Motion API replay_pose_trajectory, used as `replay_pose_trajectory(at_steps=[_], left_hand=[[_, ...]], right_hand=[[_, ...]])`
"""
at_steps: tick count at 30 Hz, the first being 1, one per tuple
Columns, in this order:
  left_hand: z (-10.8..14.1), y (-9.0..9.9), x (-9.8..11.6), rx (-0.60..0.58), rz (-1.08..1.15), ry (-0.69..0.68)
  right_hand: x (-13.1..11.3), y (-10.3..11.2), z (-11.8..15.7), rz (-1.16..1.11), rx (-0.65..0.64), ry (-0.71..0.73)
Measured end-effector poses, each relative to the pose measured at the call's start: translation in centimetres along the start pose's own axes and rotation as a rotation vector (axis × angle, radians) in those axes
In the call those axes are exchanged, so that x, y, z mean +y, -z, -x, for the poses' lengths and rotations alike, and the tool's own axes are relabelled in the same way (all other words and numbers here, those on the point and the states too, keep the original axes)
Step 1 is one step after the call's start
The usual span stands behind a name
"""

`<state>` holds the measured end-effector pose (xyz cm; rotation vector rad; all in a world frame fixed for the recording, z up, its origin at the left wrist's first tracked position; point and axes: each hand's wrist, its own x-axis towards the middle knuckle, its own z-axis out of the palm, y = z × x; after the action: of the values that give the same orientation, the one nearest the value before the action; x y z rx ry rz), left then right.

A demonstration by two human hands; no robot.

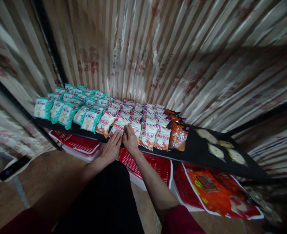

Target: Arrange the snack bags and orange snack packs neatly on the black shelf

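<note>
My left hand (pixel 112 147) lies with its fingers stretched over the lower front of a white and orange snack packet (pixel 119 124). Close beside it, my right hand (pixel 131 139) has its fingers bent in at the right edge of that packet, by a neighbouring snack packet (pixel 136 127). Its grip is partly hidden. Both packets stand in the front row of a black shelf (pixel 194 156), among several rows of the same kind. Teal and white snack packets (pixel 90 120) fill the left end. Orange snack packets (pixel 179 136) stand right of the white ones.
Several flat, pale packs (pixel 216 151) lie on the shelf's right part. Beneath it are red baskets (pixel 158 169), one holding a large orange bag (pixel 210 191). Striped sheeting (pixel 138 48) hangs behind. A dark flat object (pixel 14 168) lies at the lower left.
</note>
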<state>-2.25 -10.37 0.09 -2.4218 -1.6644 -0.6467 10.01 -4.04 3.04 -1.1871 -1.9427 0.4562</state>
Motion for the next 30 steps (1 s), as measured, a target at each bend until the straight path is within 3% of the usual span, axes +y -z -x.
replay_pose_trajectory(at_steps=[8,20,26,30], left_hand=[[0.1,0.0,0.0,-0.018,0.016,0.017],[0.0,0.1,0.6,0.002,0.004,0.004],[-0.4,-0.1,3.1,0.102,-0.012,0.121],[-0.8,-0.6,5.1,0.138,-0.008,0.028]], right_hand=[[-0.2,-0.4,-0.5,0.025,-0.013,0.001],[1.1,1.3,2.0,0.140,0.147,-0.060],[0.6,3.6,4.0,0.164,0.064,-0.093],[0.7,5.7,5.7,0.133,-0.032,-0.061]])
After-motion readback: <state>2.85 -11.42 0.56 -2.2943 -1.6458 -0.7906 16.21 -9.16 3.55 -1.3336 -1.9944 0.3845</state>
